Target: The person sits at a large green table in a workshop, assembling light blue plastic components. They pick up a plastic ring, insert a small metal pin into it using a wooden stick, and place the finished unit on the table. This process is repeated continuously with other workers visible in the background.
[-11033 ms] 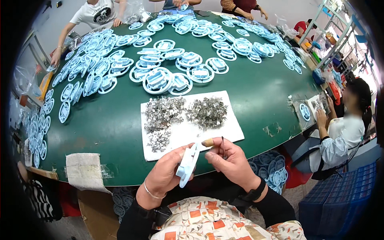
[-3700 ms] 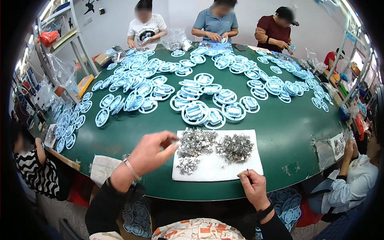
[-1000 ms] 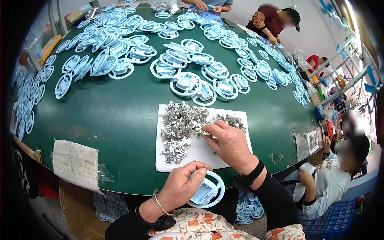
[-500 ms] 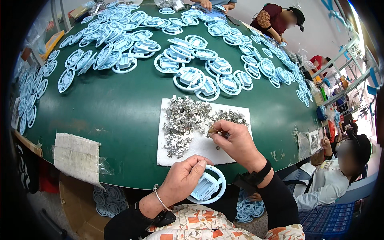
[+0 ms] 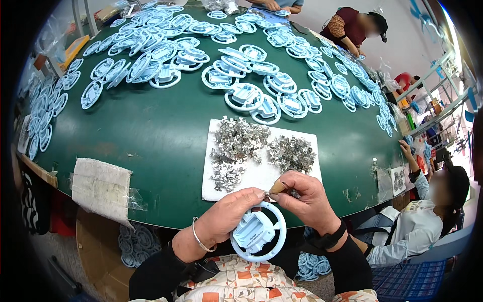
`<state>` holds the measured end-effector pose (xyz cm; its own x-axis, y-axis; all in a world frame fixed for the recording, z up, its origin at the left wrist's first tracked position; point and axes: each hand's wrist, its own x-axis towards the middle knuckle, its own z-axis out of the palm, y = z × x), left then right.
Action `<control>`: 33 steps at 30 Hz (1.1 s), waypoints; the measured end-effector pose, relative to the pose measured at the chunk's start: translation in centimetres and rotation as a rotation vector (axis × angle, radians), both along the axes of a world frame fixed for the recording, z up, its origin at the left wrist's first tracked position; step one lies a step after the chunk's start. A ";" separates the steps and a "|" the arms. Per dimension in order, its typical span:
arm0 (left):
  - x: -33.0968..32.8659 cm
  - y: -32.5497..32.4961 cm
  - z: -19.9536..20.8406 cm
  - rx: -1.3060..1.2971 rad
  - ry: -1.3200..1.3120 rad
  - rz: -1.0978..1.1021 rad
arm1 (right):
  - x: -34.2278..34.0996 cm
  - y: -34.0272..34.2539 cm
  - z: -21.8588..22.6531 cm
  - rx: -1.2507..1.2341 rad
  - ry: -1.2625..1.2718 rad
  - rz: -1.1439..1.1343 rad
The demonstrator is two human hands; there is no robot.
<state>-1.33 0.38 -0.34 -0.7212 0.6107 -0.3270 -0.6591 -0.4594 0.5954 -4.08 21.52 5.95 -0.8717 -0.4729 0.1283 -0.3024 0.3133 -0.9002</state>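
One blue ring (image 5: 255, 232), left hand (image 5: 224, 216) (gripping)

Looks to be an assembly workshop, judging by the green desk (image 5: 166, 123) heaped with blue wheels (image 5: 244, 95) and small metal clips (image 5: 292, 153), co-workers (image 5: 410, 229) along its edges and a carton (image 5: 93, 256) below.

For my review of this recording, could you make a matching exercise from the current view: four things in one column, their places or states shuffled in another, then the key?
Things
1. Nearest wheel-shaped plastic part
2. Small metal clips
3. Rectangular pad
4. Cloth patch

Places or states
A. White, lying under heaps
B. At the green table's near edge, on the left
C. Held in the left grip
D. Silvery, lying in heaps

Right pairs: 1-C, 2-D, 3-A, 4-B
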 end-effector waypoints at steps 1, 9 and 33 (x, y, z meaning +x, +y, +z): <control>-0.1 0.0 0.2 0.045 -0.053 -0.023 | 0.2 0.3 -0.2 -0.020 -0.014 -0.002; 1.1 1.1 0.6 -0.286 0.372 0.181 | 2.2 0.7 0.3 -0.117 -0.380 -0.132; 0.8 1.8 1.0 -0.322 0.360 0.385 | 6.0 3.5 -2.7 -0.306 -0.160 -0.302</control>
